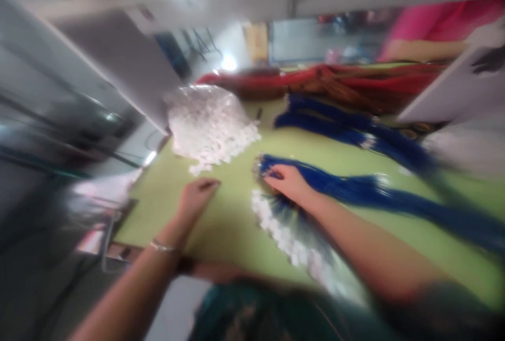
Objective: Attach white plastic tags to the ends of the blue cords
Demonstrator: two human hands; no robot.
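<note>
My right hand (pixel 290 183) is closed at the near end of a bundle of blue wires (pixel 343 186), and blue wire shows between its thumb and fingers. To the left, my left hand (pixel 197 196) hovers low over the green table with its fingers pinched together. Blur hides whether anything small is between them. Beyond it lies a pile of small white connectors (pixel 221 146), spilling out of a clear plastic bag (pixel 207 104). Below my right hand, a row of wires with white connectors (pixel 280 230) on their ends fans toward me.
More blue wire bundles (pixel 327 122) lie farther back on the green table (pixel 232 225). Red and brown wires (pixel 335 80) run along the back edge. A co-worker's pink sleeve (pixel 420 22) shows behind. White panels (pixel 118 51) stand at both sides, and a rail crosses overhead.
</note>
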